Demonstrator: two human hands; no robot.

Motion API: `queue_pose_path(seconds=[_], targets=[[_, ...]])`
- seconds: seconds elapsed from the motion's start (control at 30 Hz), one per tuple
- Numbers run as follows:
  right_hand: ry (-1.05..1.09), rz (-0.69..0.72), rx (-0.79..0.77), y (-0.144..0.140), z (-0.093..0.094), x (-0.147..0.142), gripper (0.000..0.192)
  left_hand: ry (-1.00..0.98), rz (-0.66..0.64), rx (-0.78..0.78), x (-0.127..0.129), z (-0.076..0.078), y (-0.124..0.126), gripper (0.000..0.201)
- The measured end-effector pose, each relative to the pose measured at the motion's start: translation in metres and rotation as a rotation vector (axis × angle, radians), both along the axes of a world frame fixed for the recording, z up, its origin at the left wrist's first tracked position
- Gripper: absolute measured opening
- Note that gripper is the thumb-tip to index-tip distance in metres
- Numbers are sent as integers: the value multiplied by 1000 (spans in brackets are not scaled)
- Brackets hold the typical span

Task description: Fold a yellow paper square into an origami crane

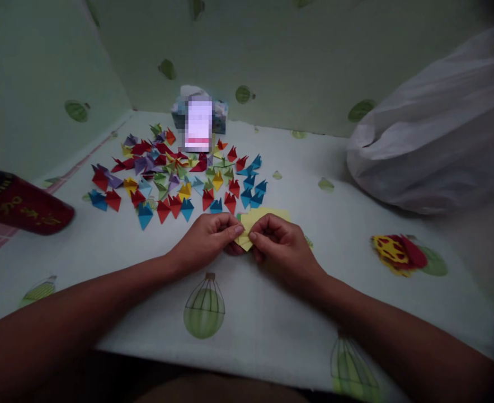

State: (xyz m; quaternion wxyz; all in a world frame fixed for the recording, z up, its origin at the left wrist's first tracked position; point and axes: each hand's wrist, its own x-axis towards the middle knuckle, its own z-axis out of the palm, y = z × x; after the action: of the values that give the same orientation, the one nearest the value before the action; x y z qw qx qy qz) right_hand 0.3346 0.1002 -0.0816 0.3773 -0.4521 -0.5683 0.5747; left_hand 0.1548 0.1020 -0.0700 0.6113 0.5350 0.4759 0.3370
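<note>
A: Listing left to right: red cylinder (20, 204) far left, folded paper pieces (175, 176) upper centre on the tabletop (272, 313).

B: Centre: left hand (207, 238) and right hand (280, 246), each grip pinching the yellow paper (257, 219), mid-fold; creasing likely demands firm pressure.

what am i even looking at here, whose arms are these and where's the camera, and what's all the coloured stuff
There is no machine here, only a person at work with bare hands. The single picture comes from a camera worn on that person's head, looking forward and down, so the two arms reaching in from the bottom are the wearer's own. The left hand and the right hand together pinch a piece of yellow paper over a white cloth printed with green balloons. Beyond the hands lies a spread of small folded paper pieces in red, blue, yellow, green and purple. Behind them stands a blurred-out box. A red can lies at the left, a white plastic bag sits at the right, and a red and yellow thing lies near it.
</note>
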Motion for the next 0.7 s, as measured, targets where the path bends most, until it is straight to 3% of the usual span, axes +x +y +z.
queue_pose_path(seconds=[0.3, 0.7], targets=[[156, -33, -82, 4, -7, 2, 16, -111, -2, -68, -2, 0, 3, 16], [165, -24, -85, 3, -8, 1, 23, 0, 23, 92, -2, 1, -1, 20]])
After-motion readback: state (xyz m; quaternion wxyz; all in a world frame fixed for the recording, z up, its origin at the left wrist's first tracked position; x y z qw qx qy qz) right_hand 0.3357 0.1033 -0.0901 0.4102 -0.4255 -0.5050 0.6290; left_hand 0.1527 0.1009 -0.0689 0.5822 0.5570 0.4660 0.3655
